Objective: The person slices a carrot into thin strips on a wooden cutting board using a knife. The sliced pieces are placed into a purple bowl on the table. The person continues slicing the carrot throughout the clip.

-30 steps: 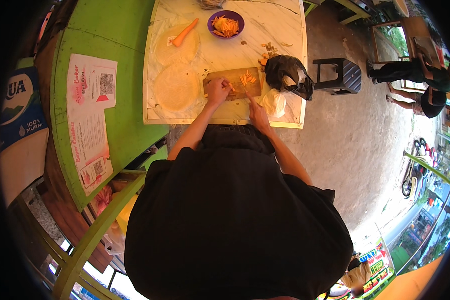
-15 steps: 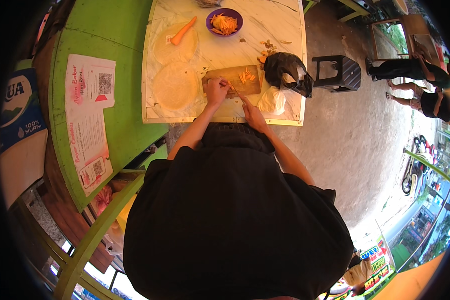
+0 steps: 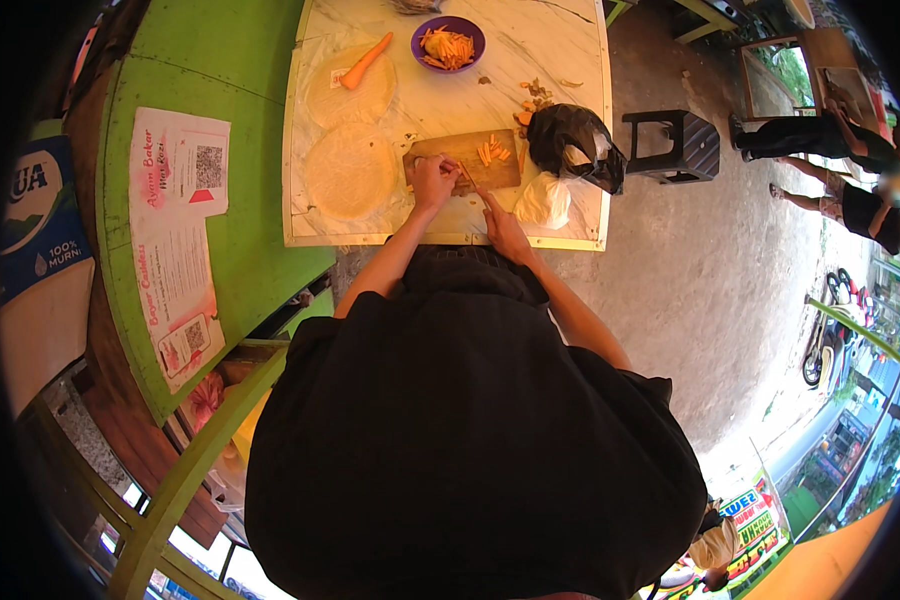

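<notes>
A wooden cutting board (image 3: 510, 174) lies near the table's front edge, with cut carrot sticks (image 3: 492, 151) on its right half. My left hand (image 3: 433, 183) is closed over the board's left part, its fingers pressing a piece of carrot that they mostly hide. In my right hand (image 3: 506, 229) is a knife (image 3: 476, 186), gripped by the handle, its blade angled up and left to the left fingertips. A purple bowl (image 3: 417, 53) of carrot strips (image 3: 449, 46) stands farther off. One whole carrot (image 3: 367, 61) rests at the far left, on a round flat translucent sheet (image 3: 320, 95).
Right of the board are a black plastic bag (image 3: 585, 135) and a white bag (image 3: 544, 203), with peelings (image 3: 536, 97) behind. Another round sheet (image 3: 350, 175) lies to the left. A green counter (image 3: 255, 180) adjoins the table; a dark stool (image 3: 685, 147) and people (image 3: 805, 140) are at right.
Both hands and the knife stay in almost the same place over the board. The whole view has shifted very slightly.
</notes>
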Demonstrator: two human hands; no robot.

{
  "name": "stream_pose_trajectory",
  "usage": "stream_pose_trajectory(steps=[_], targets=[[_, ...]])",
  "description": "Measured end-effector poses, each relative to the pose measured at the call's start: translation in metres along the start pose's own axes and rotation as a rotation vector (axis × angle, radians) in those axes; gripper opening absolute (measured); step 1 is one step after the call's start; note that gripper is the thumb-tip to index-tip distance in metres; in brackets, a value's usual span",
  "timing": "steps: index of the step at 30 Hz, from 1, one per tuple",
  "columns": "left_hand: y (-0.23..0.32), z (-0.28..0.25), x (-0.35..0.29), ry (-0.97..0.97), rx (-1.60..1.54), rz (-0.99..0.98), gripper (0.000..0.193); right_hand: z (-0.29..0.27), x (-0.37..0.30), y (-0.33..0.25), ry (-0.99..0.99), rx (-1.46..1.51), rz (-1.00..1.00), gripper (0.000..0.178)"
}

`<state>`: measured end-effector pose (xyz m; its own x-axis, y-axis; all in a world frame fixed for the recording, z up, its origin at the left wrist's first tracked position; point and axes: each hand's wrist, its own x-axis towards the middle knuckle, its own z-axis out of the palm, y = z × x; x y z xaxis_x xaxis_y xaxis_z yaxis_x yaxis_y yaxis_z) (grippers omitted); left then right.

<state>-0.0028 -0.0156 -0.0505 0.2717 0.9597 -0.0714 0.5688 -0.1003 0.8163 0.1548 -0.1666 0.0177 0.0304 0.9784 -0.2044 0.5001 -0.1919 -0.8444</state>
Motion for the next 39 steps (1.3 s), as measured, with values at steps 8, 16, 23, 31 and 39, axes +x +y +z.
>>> stream_pose_trajectory(steps=[8, 16, 23, 31, 39], targets=[[0.012, -0.005, 0.004, -0.059, -0.041, -0.086, 0.017, -0.002, -0.001, -0.005, 0.003, 0.025, 0.031, 0.054], [0.013, -0.005, 0.008, -0.083, 0.125, -0.138, 0.015, 0.001, -0.001, 0.000, 0.003, 0.015, -0.018, 0.055], [0.010, -0.006, 0.019, -0.199, 0.261, -0.214, 0.014, 0.004, -0.001, -0.005, -0.010, 0.047, -0.002, 0.058], [0.026, -0.016, 0.028, -0.340, 0.340, -0.294, 0.016, 0.011, -0.002, -0.001, 0.032, 0.011, -0.098, 0.064], [0.029, -0.020, 0.018, -0.362, 0.263, -0.336, 0.018, 0.018, -0.015, -0.010, -0.017, 0.002, 0.000, 0.061]])
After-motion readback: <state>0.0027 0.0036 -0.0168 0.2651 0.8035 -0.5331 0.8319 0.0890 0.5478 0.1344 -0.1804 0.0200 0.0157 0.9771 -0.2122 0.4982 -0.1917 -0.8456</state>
